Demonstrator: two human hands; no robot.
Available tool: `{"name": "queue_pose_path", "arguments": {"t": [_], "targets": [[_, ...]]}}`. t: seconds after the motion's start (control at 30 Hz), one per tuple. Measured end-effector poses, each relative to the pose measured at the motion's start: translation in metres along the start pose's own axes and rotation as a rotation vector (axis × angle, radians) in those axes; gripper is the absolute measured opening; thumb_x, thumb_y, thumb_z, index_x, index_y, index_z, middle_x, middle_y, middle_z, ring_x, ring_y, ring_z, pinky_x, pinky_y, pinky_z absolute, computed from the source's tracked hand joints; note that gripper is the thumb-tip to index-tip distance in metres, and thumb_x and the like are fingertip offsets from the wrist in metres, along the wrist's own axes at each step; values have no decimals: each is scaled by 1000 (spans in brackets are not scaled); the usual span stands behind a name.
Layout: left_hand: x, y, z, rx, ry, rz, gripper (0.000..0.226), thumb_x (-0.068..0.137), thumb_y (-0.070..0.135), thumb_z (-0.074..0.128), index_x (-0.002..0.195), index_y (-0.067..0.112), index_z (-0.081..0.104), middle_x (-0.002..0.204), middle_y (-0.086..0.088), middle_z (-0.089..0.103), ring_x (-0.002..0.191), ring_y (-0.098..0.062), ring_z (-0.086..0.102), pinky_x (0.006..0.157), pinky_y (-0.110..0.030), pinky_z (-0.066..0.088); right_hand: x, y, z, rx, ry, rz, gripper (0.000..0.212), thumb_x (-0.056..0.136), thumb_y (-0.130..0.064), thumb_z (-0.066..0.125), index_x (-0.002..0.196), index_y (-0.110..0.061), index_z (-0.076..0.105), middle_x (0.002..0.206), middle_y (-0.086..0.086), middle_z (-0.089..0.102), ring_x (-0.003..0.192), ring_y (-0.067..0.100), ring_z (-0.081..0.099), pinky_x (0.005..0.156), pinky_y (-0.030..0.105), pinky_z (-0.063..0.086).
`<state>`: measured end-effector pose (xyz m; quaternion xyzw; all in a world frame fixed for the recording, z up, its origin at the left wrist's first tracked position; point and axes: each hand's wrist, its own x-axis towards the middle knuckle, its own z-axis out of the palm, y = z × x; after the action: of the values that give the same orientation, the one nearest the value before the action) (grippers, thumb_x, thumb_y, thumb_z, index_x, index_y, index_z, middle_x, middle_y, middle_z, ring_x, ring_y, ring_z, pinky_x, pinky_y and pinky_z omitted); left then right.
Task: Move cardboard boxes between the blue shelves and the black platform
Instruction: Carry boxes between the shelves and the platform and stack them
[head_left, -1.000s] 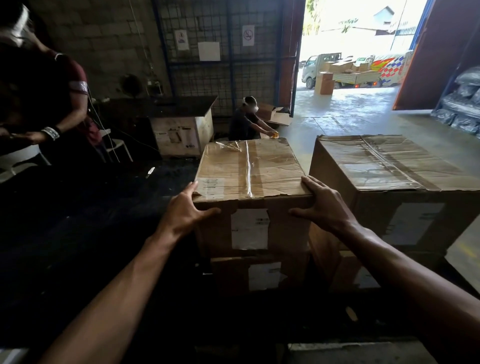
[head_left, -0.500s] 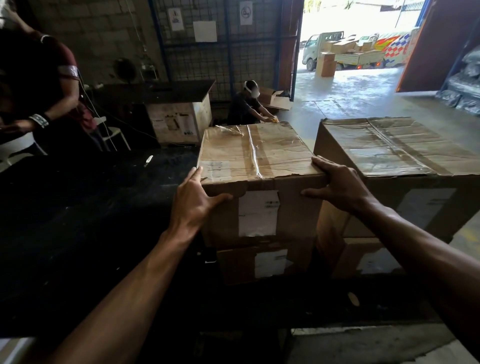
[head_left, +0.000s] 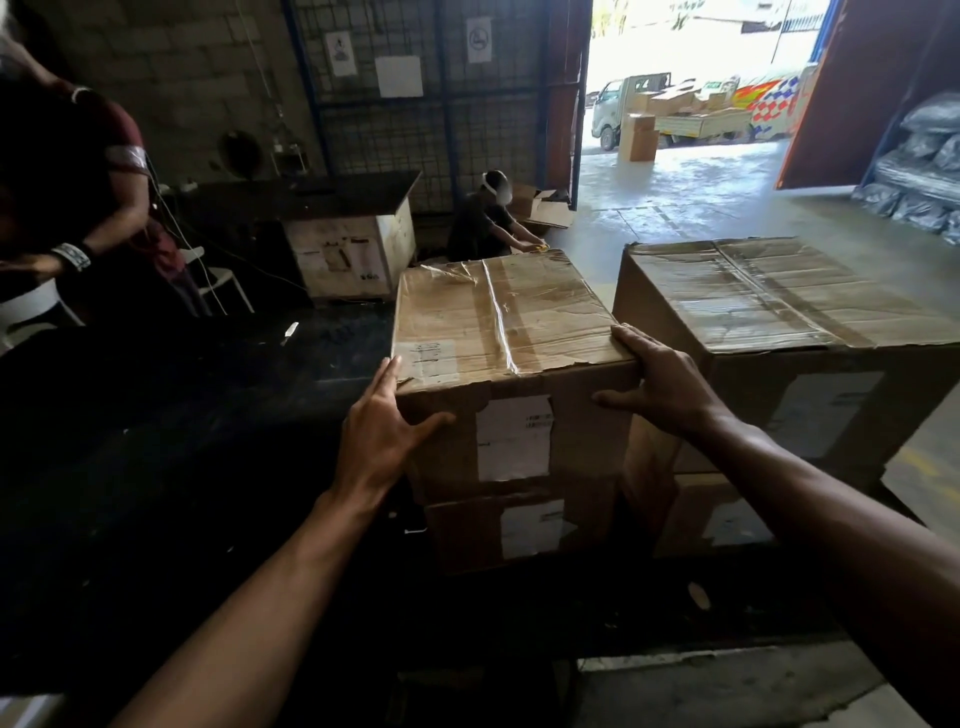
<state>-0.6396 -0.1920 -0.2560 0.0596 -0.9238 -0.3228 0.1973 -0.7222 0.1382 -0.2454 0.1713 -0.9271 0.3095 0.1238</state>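
Top cardboard box (head_left: 498, 317) stacked on a lower box (head_left: 519, 530), on the black platform (head_left: 182, 467); long axis running away from the camera, taped seam along it, labelled short face toward the wearer. Left hand (head_left: 382, 436) clamped on the near left corner, fingers flat up the side, thumb across the front face. Right hand (head_left: 662, 384) gripping the near right corner, fingers over the top edge. Larger box stack (head_left: 779, 301) just beside on the right, narrow gap between. Lower box partly shadowed; platform's near edge hard to make out. Open platform surface to the left; bare concrete floor (head_left: 727, 208) beyond.
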Motion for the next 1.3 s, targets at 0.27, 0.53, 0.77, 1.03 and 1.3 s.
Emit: {"name": "queue_pose_path", "arguments": {"t": [0.27, 0.53, 0.77, 1.03, 1.3], "targets": [[-1, 5, -14, 92, -78, 33, 114, 65, 60, 80, 153, 8, 29, 160, -9, 27, 146, -21, 29, 118, -31, 22, -8, -12, -9, -64, -18, 2, 96, 66, -46, 86, 146, -19, 42, 148, 8, 44, 134, 24, 45, 111, 38, 38], [13, 68, -26, 306, -108, 291, 85, 80, 68, 61, 146, 18, 42, 151, -6, 44, 135, -25, 45, 108, -47, 38, -25, -31, -58, -196, -81, -81, 76, 74, -53, 78, 139, -24, 51, 128, 3, 64, 105, 16, 65, 87, 27, 50], [40, 193, 19, 163, -230, 637, 61, 84, 67, 56, 129, 26, 60, 128, -5, 65, 115, -25, 61, 91, -43, 51, -86, -21, -145, -286, -8, 99, 62, 76, -52, 76, 130, -25, 60, 114, -3, 71, 91, 9, 69, 84, 26, 52], [-6, 326, 113, -122, -548, 1056, 57, 84, 62, 57, 125, 24, 63, 124, -1, 68, 111, -21, 64, 96, -36, 46, -259, -6, -221, -440, 283, 743, 77, 75, -56, 74, 138, -18, 54, 127, 0, 66, 113, 21, 63, 94, 36, 49], [-149, 391, 120, -398, -875, 1452, 69, 82, 64, 63, 140, 30, 48, 137, 0, 59, 122, -24, 57, 94, -45, 51, -445, -152, -194, -662, 881, 1393, 87, 67, -67, 70, 133, -11, 57, 123, 15, 66, 113, 31, 62, 92, 41, 51]]}}
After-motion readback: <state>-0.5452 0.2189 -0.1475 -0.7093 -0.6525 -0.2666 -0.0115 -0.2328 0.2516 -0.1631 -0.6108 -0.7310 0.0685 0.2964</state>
